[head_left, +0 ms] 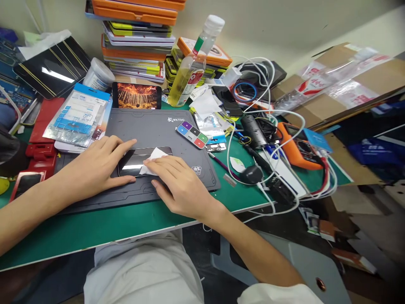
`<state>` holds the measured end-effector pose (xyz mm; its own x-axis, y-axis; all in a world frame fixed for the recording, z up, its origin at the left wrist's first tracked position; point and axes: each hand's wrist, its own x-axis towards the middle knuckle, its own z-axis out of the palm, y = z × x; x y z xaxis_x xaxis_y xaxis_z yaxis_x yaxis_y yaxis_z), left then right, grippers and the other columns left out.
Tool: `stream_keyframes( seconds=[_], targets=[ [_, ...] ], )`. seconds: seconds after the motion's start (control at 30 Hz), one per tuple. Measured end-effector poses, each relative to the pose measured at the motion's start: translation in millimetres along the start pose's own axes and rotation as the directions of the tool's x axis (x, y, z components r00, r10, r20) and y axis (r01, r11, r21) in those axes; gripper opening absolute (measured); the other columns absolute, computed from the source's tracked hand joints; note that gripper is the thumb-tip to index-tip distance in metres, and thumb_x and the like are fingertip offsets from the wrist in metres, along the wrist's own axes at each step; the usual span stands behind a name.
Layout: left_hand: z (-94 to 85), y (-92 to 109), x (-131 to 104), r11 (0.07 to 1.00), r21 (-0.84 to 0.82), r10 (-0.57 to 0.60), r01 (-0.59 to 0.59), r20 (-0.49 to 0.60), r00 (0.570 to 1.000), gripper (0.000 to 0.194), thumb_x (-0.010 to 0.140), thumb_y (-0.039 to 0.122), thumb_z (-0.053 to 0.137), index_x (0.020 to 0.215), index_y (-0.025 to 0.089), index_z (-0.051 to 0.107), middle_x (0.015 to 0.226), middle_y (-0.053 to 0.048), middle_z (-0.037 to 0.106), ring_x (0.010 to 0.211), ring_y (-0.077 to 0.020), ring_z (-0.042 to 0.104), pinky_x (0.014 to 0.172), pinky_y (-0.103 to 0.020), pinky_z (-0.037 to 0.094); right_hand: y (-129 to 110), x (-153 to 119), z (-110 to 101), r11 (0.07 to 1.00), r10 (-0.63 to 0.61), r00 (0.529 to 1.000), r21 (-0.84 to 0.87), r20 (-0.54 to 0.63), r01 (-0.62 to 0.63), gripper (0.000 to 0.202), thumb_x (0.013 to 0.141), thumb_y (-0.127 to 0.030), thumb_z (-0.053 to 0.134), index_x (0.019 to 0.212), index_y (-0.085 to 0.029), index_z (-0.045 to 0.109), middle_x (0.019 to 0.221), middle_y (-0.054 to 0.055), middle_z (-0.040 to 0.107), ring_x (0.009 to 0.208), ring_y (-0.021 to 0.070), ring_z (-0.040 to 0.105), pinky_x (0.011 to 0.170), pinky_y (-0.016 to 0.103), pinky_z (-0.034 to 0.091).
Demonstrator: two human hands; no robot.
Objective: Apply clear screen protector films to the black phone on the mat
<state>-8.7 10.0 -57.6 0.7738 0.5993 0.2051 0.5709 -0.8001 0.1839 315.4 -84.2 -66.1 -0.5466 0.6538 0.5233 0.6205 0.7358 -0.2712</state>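
Note:
A black smartphone (133,161) lies screen up on the dark grey work mat (142,126), with bright reflections on its glass. My left hand (101,166) steadies its left end, thumb at the near edge and fingers at the far edge. Under the fingers of my right hand (180,183), a folded white wipe (157,157) is pressed against the right half of the screen. The fingers partly cover the wipe. Just beyond the phone, on the mat, rests a small panel with coloured squares (192,134).
Behind the mat, a second phone (137,96) plays a video beside a bottle of yellow liquid (187,78) and stacked cases (136,46). White cables (300,120), an orange multimeter (297,145) and tools crowd the right. Plastic packets (79,114) and a red holder (41,154) lie left.

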Motion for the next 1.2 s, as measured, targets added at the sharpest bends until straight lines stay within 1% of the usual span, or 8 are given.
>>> stream_keyframes(
  seconds=[0.13,0.23,0.47,0.6,0.77,1.0,1.1,1.2],
  targets=[
    [1.0,2,-1,1.0,-0.003,0.011,-0.011,-0.016,1.0,0.094,0.127,0.08,0.065,0.197,0.019,0.052,0.155,-0.024,0.075,0.141,-0.048,0.075,0.128,-0.064,0.064,6,-14,-12,0.999,0.006,0.998,-0.046,-0.065,-0.009,0.044,0.125,-0.007,0.062,0.166,-0.017,0.075,0.146,0.017,0.098,0.134,0.0325,0.095,0.123,0.058,0.077],
    [1.6,6,-1,1.0,0.008,0.017,-0.017,-0.015,1.0,0.094,0.128,0.078,0.065,0.198,0.018,0.051,0.155,-0.025,0.075,0.14,-0.0481,0.076,0.128,-0.064,0.064,10,-19,-17,0.995,0.027,0.997,-0.09,-0.074,-0.034,0.045,0.123,-0.006,0.064,0.164,-0.019,0.075,0.142,0.016,0.098,0.134,0.0336,0.095,0.122,0.058,0.078],
    [-0.3,2,-3,0.999,0.021,0.036,-0.036,-0.038,0.999,0.092,0.129,0.077,0.062,0.198,0.017,0.051,0.154,-0.025,0.075,0.14,-0.0486,0.076,0.126,-0.065,0.065,-6,7,1,0.997,-0.069,0.996,-0.035,-0.064,0.067,0.035,0.125,-0.01,0.06,0.154,-0.007,0.08,0.146,0.022,0.097,0.137,0.0316,0.094,0.13,0.052,0.074],
    [0.2,3,-2,0.999,0.024,0.037,-0.037,-0.028,0.999,0.092,0.13,0.079,0.06,0.197,0.017,0.052,0.153,-0.024,0.075,0.14,-0.0472,0.076,0.126,-0.063,0.065,-6,-6,-9,0.997,-0.028,0.999,-0.069,-0.045,0.025,0.041,0.125,-0.006,0.062,0.161,-0.014,0.08,0.149,0.017,0.098,0.136,0.0299,0.095,0.129,0.054,0.074],
    [0.2,9,0,0.999,0.039,0.035,-0.035,-0.011,0.999,0.094,0.131,0.08,0.055,0.197,0.013,0.051,0.154,-0.026,0.075,0.141,-0.0482,0.075,0.127,-0.065,0.065,1,-21,-20,0.998,0.022,0.999,-0.052,-0.041,-0.024,0.052,0.122,-0.003,0.065,0.168,-0.023,0.077,0.149,0.012,0.099,0.134,0.0318,0.097,0.125,0.059,0.076],
    [-1.3,3,1,0.999,0.024,0.022,-0.022,-0.007,1.0,0.095,0.128,0.079,0.062,0.2,0.018,0.048,0.157,-0.025,0.073,0.142,-0.0483,0.074,0.129,-0.065,0.062,-13,-2,-4,0.998,-0.04,0.998,-0.05,-0.052,0.037,0.033,0.127,-0.012,0.063,0.152,-0.016,0.085,0.146,0.015,0.099,0.137,0.029,0.095,0.13,0.052,0.074],
    [-1.1,3,1,0.999,0.035,0.035,-0.034,-0.011,0.999,0.094,0.129,0.078,0.06,0.199,0.017,0.048,0.157,-0.025,0.074,0.142,-0.0483,0.074,0.128,-0.064,0.062,-10,-12,-11,0.997,-0.017,0.998,-0.079,-0.059,0.012,0.032,0.127,-0.008,0.064,0.151,-0.016,0.083,0.144,0.015,0.1,0.134,0.0279,0.096,0.129,0.051,0.073],
    [-1.7,8,1,0.999,0.03,0.032,-0.032,-0.008,0.999,0.093,0.129,0.077,0.062,0.198,0.016,0.05,0.158,-0.026,0.073,0.145,-0.0482,0.073,0.131,-0.063,0.06,-3,-29,-22,0.995,0.036,0.997,-0.087,-0.063,-0.042,0.037,0.125,-0.005,0.067,0.155,-0.021,0.081,0.143,0.012,0.1,0.13,0.0281,0.097,0.128,0.054,0.074]
  ],
)
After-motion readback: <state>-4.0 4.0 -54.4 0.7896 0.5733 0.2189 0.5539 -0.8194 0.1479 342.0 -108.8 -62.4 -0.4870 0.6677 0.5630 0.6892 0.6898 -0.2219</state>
